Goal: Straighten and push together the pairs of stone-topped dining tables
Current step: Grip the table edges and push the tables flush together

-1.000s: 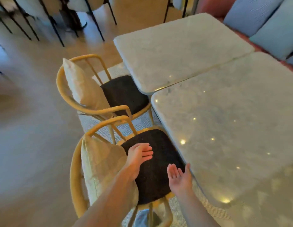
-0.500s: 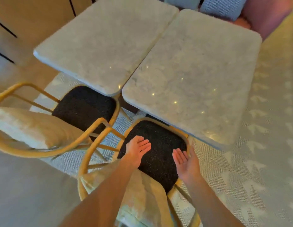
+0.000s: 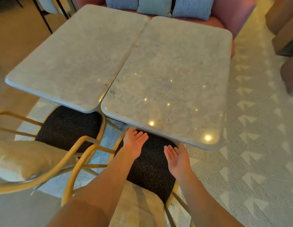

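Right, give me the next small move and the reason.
Probably bring both open hands, left and right, onto the near edge of the right table: they hover just short of it, and its near end sits closer than the left table's.

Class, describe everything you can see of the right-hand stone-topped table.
The right-hand table has a pale grey, speckled, polished stone top, rectangular with rounded corners, reflecting small ceiling lights. Its long left edge lies along the left-hand table, with a thin seam showing between them; its near edge sits further forward. Its base is mostly hidden. It stands on a patterned rug, with a pink sofa at its far end. A chair's black seat tucks under the near edge. Neither hand touches it.
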Demonstrator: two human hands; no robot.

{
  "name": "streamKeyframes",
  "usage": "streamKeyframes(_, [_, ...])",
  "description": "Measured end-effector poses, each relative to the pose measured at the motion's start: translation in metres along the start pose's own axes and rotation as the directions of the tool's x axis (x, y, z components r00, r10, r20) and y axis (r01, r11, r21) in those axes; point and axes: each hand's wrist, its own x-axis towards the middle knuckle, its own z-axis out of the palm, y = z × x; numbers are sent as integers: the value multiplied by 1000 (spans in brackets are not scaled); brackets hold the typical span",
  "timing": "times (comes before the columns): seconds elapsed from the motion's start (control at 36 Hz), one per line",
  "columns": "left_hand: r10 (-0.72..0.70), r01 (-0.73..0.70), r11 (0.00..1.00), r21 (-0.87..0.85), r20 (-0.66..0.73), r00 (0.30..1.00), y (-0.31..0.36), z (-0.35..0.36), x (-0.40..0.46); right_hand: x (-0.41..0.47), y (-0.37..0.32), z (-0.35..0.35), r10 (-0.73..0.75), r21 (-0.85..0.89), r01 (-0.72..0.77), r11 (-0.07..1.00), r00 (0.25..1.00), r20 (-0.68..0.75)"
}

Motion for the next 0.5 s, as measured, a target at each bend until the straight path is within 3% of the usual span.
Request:
streamKeyframes(0.19, [-40, 40, 999, 22, -19, 999, 28, 9, 49, 36, 5, 29, 34, 46, -34, 998, 999, -8])
streamKeyframes(0.5, [-49, 47, 994, -99, -19, 999, 75, -1, 118, 101, 28, 48, -165, 182, 174, 968, 984, -64])
